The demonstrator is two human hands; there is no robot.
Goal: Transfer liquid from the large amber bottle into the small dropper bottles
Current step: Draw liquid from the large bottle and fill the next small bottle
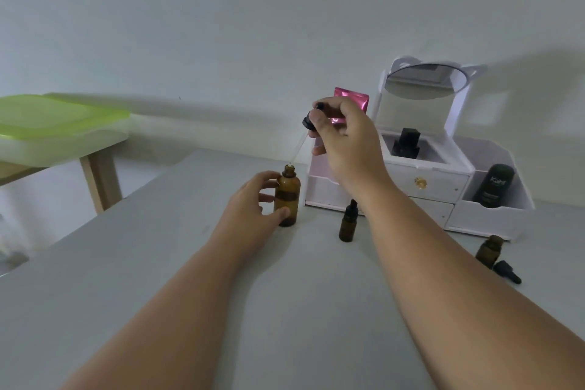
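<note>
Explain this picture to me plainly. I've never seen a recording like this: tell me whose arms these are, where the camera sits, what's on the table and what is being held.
There is no machine here. The single picture comes from a wide-angle camera worn on a person's head, looking down at their own bare arms. The left hand steadies the large amber bottle, standing open on the grey table. The right hand holds a dropper by its black top, its thin glass tip right at the bottle's mouth. Two small dropper bottles wait: one capped near the middle, one open at the right with its loose cap beside it. Behind stands a white organiser with a mirror.
</note>
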